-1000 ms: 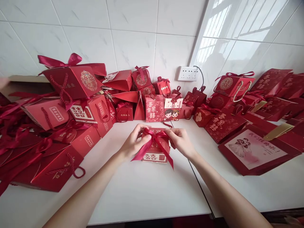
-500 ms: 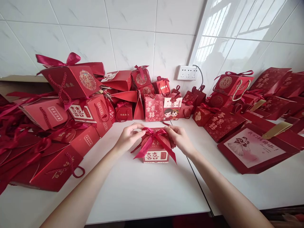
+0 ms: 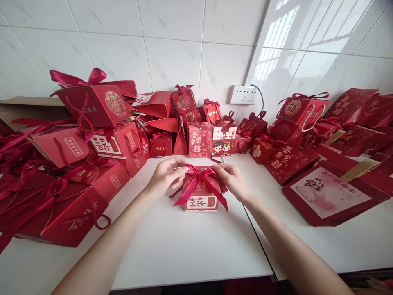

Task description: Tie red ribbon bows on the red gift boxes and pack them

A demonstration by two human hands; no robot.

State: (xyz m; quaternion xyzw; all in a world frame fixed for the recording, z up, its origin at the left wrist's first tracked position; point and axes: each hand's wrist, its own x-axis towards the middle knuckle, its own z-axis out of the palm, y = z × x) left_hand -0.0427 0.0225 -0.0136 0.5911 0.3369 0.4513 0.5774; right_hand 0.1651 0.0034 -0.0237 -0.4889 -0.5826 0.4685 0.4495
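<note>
A small red and white gift box stands on the white table in front of me, with a crimson ribbon bow tied on its top. My left hand pinches the bow's left loop between thumb and fingertips. On the other side, my right hand has the right loop between thumb and index finger, its other fingers curled beside the box. Two ribbon tails hang down over the box's front.
Red gift boxes are piled at the left, more line the tiled wall, and others stand at the right beside a large bag with a printed card. A power strip is on the wall.
My left hand's lower fingers have shifted slightly at the bow's left side. The view has moved a little; the box and my right hand look nearly the same.
</note>
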